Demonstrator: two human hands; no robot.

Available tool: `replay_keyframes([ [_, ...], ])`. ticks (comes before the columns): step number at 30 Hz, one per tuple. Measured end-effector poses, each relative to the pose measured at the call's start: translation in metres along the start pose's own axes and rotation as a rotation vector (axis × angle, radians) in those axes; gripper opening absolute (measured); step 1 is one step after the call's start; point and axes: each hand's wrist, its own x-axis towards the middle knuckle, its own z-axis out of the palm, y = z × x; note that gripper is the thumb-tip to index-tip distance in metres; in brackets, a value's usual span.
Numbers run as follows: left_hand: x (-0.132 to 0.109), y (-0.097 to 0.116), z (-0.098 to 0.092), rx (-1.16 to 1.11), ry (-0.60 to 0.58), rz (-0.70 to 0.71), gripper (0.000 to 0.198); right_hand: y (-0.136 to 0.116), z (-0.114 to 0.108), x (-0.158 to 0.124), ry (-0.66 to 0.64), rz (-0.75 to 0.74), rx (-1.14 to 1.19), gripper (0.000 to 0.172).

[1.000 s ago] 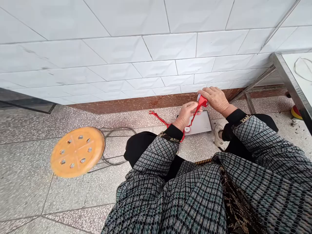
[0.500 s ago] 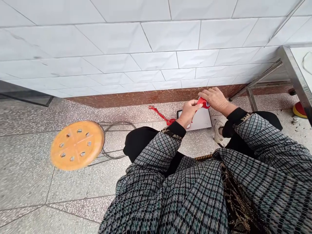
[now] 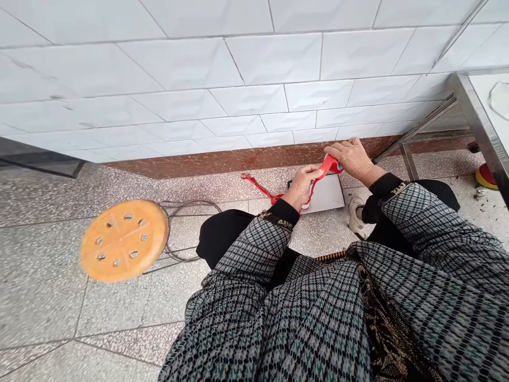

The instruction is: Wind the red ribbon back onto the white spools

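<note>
My right hand (image 3: 352, 158) is closed round a roll of red tape (image 3: 338, 166) with a pale core. From the roll, a flat red strip (image 3: 326, 164) stretches to my left hand (image 3: 303, 184), whose thumb and fingers pinch it. Below the left hand, more red material with a small white part hangs down, partly hidden by the wrist. Beneath both hands a white rectangular panel (image 3: 326, 193) with a dark edge lies on the floor. Left of it, a red twisted strip with a looped end (image 3: 256, 183) rests on the floor.
An orange round stool (image 3: 124, 241) with metal legs lies tipped over at the left. A white tiled wall (image 3: 246, 101) rises in front. To the right stands a metal-framed table (image 3: 475, 114), with a red and yellow object (image 3: 486, 176) beneath it.
My hands have moved slightly apart, and a longer length of red tape now shows between them. The view has shifted a little.
</note>
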Motion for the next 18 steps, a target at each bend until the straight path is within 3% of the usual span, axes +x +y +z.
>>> replay_keyframes([
  [18,-0.009,0.007,-0.004,0.006,-0.233,-0.055,0.031,0.011,-0.004,-0.002,0.076,0.059,0.033,0.045],
])
